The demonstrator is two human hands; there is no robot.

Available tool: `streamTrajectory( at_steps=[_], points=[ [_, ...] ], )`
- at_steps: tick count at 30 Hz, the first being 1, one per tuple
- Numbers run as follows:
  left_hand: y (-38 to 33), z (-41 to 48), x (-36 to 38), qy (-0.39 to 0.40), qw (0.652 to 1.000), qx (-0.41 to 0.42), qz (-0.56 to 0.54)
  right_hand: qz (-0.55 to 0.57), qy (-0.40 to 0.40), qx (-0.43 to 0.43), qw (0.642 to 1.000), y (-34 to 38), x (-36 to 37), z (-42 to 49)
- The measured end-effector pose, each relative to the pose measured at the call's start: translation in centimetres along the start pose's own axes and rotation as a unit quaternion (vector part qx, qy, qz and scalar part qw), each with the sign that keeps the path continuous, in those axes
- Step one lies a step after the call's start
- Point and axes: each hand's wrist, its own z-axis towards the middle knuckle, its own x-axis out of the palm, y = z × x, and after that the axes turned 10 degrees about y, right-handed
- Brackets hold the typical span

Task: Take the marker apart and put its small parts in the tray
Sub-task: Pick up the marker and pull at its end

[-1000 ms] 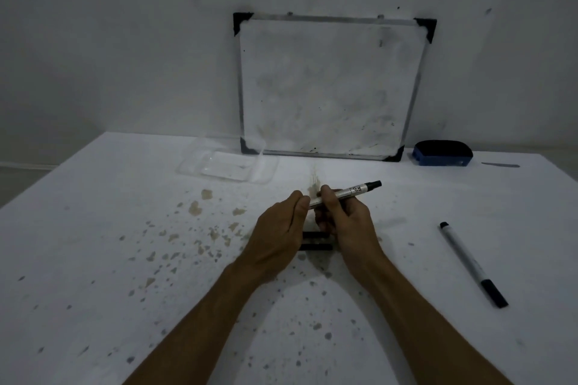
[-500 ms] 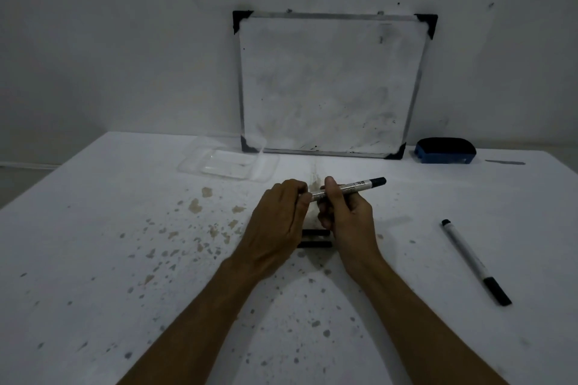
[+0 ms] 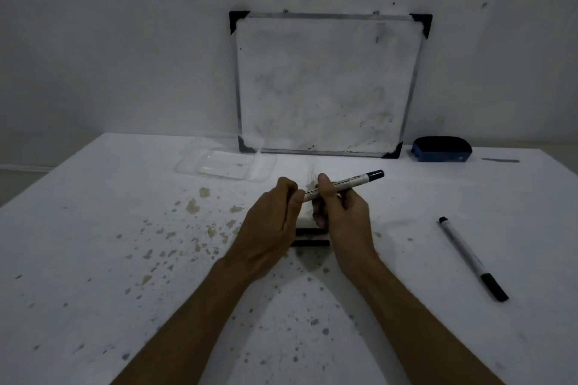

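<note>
Raised slightly, marker (image 3: 341,185) in both hands; tray (image 3: 225,164) looks empty

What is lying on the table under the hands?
Two short black pieces lie side by side below the left hand and right hand; their ends are covered, so their kind is unclear.

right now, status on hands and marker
Left hand and right hand both gripping marker. Marker in one piece, above table. Clear tray beyond, unobstructed.
</note>
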Motion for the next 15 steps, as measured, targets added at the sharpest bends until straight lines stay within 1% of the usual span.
streamTrajectory(
  at_steps=[2, 5, 7, 9, 11, 13, 15],
  points=[
    [0.5, 0.2, 0.2, -0.011, 0.998, 0.023, 0.054, 0.036, 0.002, 0.051, 0.998, 0.0, 0.1, -0.1],
    [0.4, 0.3, 0.5, -0.024, 0.994, 0.043, 0.099, 0.113, 0.005, 0.101, 0.988, 0.1, 0.4, -0.1],
    [0.0, 0.4, 0.3, -0.059, 0.987, 0.066, 0.135, 0.138, 0.003, 0.115, 0.984, 0.1, 0.6, -0.2],
    [-0.2, 0.5, 0.0, -0.083, 0.983, 0.077, 0.143, 0.117, 0.017, 0.1, 0.988, 0.0, 0.5, -0.2],
    [-0.3, 0.3, 0.2, -0.071, 0.991, 0.058, 0.093, 0.088, 0.042, 0.077, 0.992, 0.1, 0.2, -0.2],
    [-0.5, -0.1, 0.9, -0.033, 0.999, -0.002, -0.027, 0.049, 0.051, 0.061, 0.996, 0.2, 0.1, -0.1],
    [-0.9, -0.3, 1.1, -0.015, 0.987, -0.076, -0.14, 0.023, 0.046, 0.047, 0.998, 0.1, 0.1, 0.1]
  ],
)
